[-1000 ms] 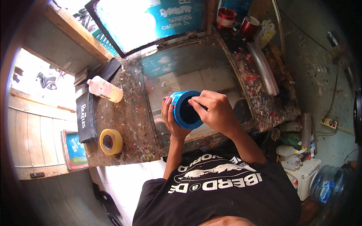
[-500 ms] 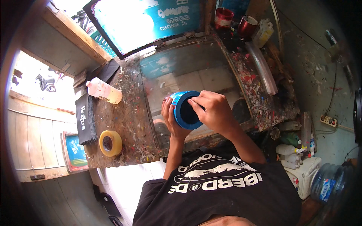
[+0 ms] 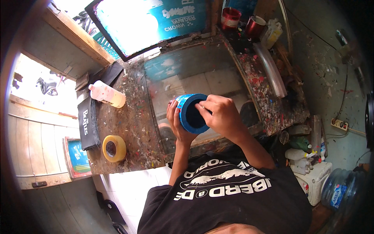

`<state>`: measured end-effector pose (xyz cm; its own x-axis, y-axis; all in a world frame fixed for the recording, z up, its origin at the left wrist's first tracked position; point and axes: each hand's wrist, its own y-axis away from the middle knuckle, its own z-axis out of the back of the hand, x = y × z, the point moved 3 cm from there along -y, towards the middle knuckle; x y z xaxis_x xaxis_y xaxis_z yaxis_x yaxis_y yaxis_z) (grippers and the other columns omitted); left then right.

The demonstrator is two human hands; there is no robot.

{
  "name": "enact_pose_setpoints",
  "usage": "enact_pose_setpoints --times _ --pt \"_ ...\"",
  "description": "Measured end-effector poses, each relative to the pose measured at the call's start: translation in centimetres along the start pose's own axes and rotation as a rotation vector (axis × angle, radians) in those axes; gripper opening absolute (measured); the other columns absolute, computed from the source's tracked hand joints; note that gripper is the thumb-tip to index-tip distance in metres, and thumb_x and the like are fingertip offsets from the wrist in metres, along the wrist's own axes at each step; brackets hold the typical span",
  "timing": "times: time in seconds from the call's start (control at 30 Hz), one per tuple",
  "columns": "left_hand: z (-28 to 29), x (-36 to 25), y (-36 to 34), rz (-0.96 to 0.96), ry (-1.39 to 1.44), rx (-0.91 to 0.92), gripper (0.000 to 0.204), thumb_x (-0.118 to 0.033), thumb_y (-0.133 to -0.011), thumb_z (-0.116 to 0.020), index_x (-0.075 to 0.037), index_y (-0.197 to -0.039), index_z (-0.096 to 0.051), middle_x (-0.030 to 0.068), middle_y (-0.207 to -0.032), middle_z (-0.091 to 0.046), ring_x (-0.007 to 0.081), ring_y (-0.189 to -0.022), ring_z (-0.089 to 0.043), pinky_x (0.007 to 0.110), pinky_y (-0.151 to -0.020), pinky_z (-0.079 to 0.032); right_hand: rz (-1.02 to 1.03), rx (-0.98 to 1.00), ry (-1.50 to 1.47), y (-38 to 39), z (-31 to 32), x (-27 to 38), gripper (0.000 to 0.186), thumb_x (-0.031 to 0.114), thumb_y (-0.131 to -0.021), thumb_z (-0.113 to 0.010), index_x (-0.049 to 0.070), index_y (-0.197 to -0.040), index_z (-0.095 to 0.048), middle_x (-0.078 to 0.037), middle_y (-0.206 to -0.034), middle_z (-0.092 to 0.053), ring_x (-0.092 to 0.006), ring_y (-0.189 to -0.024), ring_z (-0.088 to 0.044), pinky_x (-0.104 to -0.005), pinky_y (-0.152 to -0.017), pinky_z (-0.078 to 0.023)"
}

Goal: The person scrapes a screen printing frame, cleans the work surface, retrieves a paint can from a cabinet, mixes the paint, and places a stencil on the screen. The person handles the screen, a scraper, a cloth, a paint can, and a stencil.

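The right hand (image 3: 223, 113) has its thumb and fingers drawn together at the mouth of a blue can (image 3: 183, 115), with the tips reaching a little inside the rim; whether they pinch some small thing there, I cannot tell, because the inside is very dark. The left hand (image 3: 177, 124) is clasped around the side of this can, so I think it serves as the support while the other hand is free for the opening. The can is held in the air in front of the chest, above the near part of a glass plate (image 3: 194, 74), and it is tilted with the mouth toward the person, probably so that the eyes can look in. On the worn bench (image 3: 132, 128), at the left of the plate, are a pale bottle (image 3: 108, 94) and a roll of yellowish tape (image 3: 122, 148), perhaps put aside to leave the middle for working. A pile of black cloth (image 3: 89, 124) lies on the left edge (it seems neatly stacked, maybe to be away from paint). Beyond the plate a framed screen (image 3: 187, 29) is raised, which leaves the glass uncovered, and two red cans (image 3: 231, 17) (image 3: 256, 26) stand at the far right corner.
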<state>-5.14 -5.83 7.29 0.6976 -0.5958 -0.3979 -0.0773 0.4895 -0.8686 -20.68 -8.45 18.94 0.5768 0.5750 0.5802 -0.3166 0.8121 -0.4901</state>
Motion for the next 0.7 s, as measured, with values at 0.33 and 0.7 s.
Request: enact_pose_setpoints --times 0.33,0.7 --pt "-0.12 -0.19 -0.16 -0.008 -0.011 -0.005 0.111 -0.035 -0.065 -0.096 -0.009 -0.152 -0.034 0.0214 -0.149 -0.048 0.0413 -0.137 -0.049 0.056 -0.116 -0.040 -0.038 0.069 -0.208 -0.20 0.19 -0.05 0.016 0.013 -0.091 -0.072 -0.001 -0.085 -0.075 -0.018 -0.077 -0.068 -0.0350 -0.071 -0.068 -0.0431 -0.069 -0.055" --pt "-0.10 0.05 0.12 0.008 0.017 -0.021 0.109 -0.032 -0.065 -0.096 -0.009 -0.152 -0.033 0.0210 -0.148 -0.048 0.0412 -0.138 -0.048 0.056 -0.116 -0.039 0.039 -0.011 0.006 0.14 0.05 0.17 0.014 0.013 -0.089 -0.074 -0.001 -0.087 -0.075 -0.017 -0.081 -0.068 -0.0339 -0.072 -0.068 -0.0432 -0.070 -0.055"
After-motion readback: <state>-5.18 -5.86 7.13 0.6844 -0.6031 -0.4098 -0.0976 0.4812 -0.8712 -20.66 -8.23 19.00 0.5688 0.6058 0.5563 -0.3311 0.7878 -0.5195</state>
